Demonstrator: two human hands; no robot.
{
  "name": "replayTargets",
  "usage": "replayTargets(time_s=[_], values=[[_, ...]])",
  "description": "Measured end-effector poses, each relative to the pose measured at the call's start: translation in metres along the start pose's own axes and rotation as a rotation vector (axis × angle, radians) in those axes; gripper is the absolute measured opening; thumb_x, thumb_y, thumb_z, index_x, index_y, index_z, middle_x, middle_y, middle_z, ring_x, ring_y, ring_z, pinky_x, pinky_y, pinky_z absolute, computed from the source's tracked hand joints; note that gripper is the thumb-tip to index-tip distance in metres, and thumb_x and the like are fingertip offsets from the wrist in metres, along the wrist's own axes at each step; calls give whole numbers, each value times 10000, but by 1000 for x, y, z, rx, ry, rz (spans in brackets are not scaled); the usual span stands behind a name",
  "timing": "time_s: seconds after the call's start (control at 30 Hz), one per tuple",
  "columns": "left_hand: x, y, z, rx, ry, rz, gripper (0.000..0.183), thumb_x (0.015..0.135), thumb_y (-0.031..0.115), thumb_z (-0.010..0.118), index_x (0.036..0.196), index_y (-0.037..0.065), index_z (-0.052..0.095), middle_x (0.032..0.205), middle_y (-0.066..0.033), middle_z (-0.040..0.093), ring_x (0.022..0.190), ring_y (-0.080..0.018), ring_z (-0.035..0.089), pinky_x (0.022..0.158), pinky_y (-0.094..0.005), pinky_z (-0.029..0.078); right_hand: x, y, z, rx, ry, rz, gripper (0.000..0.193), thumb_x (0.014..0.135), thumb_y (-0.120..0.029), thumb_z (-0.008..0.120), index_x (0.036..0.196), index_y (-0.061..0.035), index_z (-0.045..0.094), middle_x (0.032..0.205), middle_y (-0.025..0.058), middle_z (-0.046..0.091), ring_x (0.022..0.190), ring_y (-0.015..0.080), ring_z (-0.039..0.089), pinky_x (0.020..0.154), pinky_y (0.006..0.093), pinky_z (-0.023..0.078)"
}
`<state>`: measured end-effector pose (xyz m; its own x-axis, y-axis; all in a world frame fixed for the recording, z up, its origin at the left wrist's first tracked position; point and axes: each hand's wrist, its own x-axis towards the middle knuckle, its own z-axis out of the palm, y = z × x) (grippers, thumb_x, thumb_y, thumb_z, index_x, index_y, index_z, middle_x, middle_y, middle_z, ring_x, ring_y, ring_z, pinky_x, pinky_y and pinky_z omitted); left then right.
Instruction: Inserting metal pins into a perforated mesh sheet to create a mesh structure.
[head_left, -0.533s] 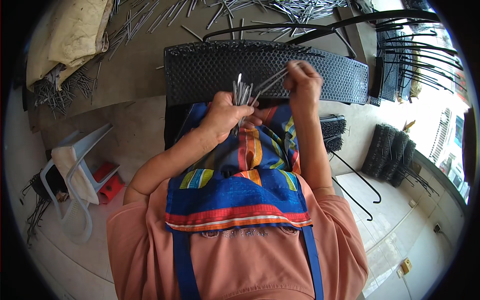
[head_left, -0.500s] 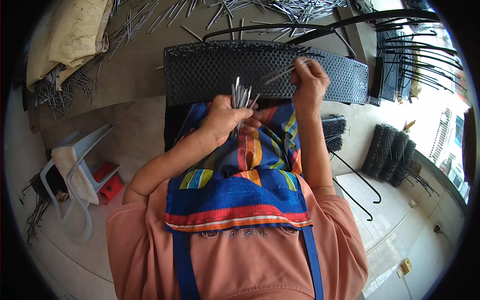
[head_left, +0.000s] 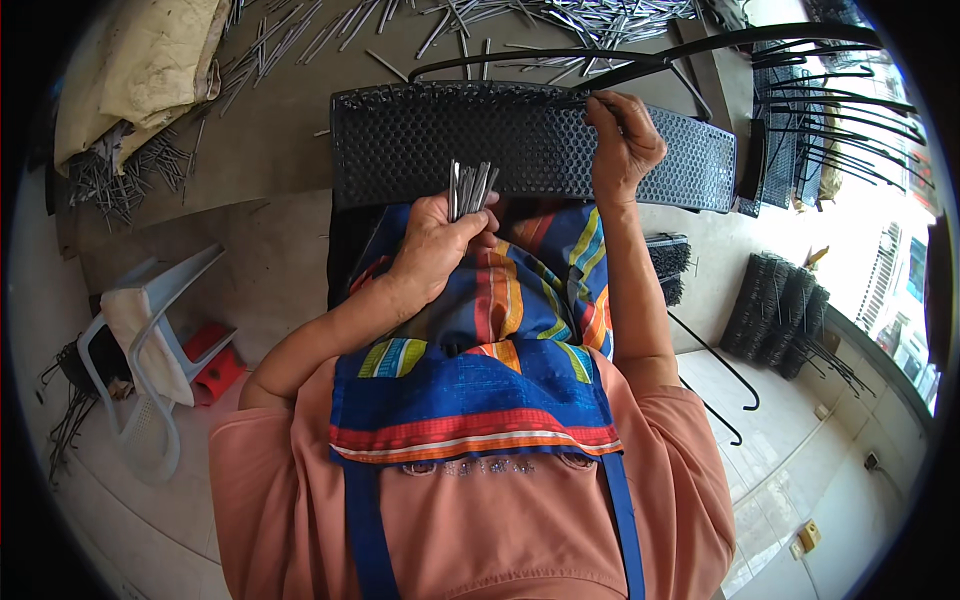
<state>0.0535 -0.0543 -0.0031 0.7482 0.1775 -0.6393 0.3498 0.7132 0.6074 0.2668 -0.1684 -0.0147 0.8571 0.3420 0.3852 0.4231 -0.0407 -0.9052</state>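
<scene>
My left hand (head_left: pixel 440 240) is closed round a bundle of thin grey metal sticks (head_left: pixel 470 190), their ends standing up above the fingers. It is over my lap, at the near edge of a black perforated panel (head_left: pixel 450 145). Above the right part of that panel is my right hand (head_left: pixel 628 145), its fingers curled and pinched near the panel's far edge. Whatever those fingers hold is hidden. Dark short pieces line the panel's far edge, and a black bent rod (head_left: pixel 520 55) runs just beyond it.
Many loose metal sticks (head_left: pixel 610 20) lie on the table (head_left: pixel 260 150) beyond the panel. A yellowish sack (head_left: pixel 140 80) is at far left. Below it stands a light plastic chair (head_left: pixel 150 330). Black hooked rods (head_left: pixel 840 120) and dark bundles (head_left: pixel 775 315) are at right.
My right hand has moved slightly up; the sticks seen projecting left from its fingers no longer show. My left hand has shifted a little left, and its bundle stands more gathered.
</scene>
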Motion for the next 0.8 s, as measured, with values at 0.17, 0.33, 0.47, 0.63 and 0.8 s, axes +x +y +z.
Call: replayTargets(time_s=[0.17, 0.33, 0.47, 0.63, 0.8], values=[[2, 3, 5, -2, -10, 98, 137, 913, 22, 572, 1034, -9, 629, 860, -105, 695, 681, -143, 672, 595, -251, 551, 3, -2, 0, -180, -47, 23, 113, 794, 84, 695, 885, 24, 725, 782, 32, 669, 692, 78, 625, 621, 198, 494], [12, 9, 7, -29, 48, 40, 108, 897, 7, 583, 993, 1, 631, 858, -109, 699, 689, -156, 680, 590, -266, 553, 2, -3, 4, -307, -73, -57, 136, 760, 76, 728, 876, 6, 734, 773, 27, 671, 689, 74, 624, 621, 200, 483], [21, 7, 8, -45, 35, 58, 101, 883, 7, 596, 976, 9, 636, 857, -114, 704, 703, -173, 689, 591, -282, 555, -3, -6, 6, -363, -59, -5, 139, 743, 61, 749, 866, -4, 737, 757, 31, 668, 668, 71, 611, 601, 208, 469], [29, 17, 16, -111, 39, 20, 115, 872, -8, 599, 980, 5, 635, 863, -121, 709, 709, -192, 695, 595, -299, 560, -1, 0, 5, -416, -88, -94, 127, 756, 39, 741, 870, -15, 737, 724, 33, 661, 653, 77, 606, 585, 218, 463], [38, 19, 19, -180, 30, 5, 129, 864, -31, 594, 979, 0, 642, 867, -129, 711, 712, -211, 702, 603, -310, 570, -6, -15, 6, -447, -126, -40, 71, 787, -8, 727, 854, 13, 719, 707, 22, 663, 647, 82, 604, 564, 225, 454]])
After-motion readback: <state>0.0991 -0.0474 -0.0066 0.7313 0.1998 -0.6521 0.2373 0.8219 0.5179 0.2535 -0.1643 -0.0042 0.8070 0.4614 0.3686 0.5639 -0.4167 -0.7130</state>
